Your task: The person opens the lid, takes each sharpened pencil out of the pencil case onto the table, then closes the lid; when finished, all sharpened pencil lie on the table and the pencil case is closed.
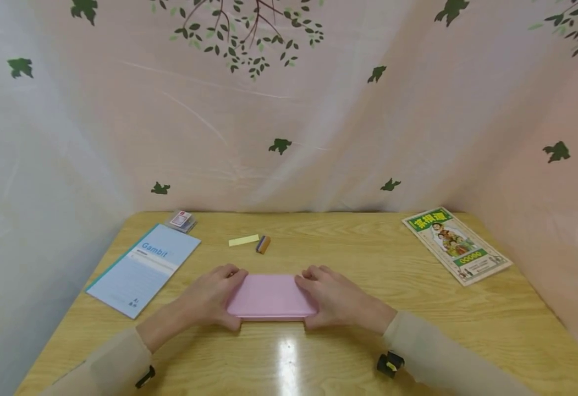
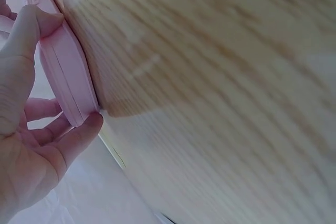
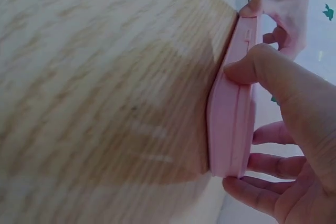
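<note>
Facing inward, hands (image 1: 213, 297) (image 1: 334, 300) curl; they grip a pink case (image 1: 273, 295).

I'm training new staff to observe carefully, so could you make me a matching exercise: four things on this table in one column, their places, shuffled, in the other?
Things
1. pink case
2. Gambit notebook
3. yellow strip
4. illustrated booklet

Places
A. at the far right
B. held by the left hand and the right hand
C. at the far left
D. beside the small orange-and-blue block

Pairs: 1-B, 2-C, 3-D, 4-A
</note>
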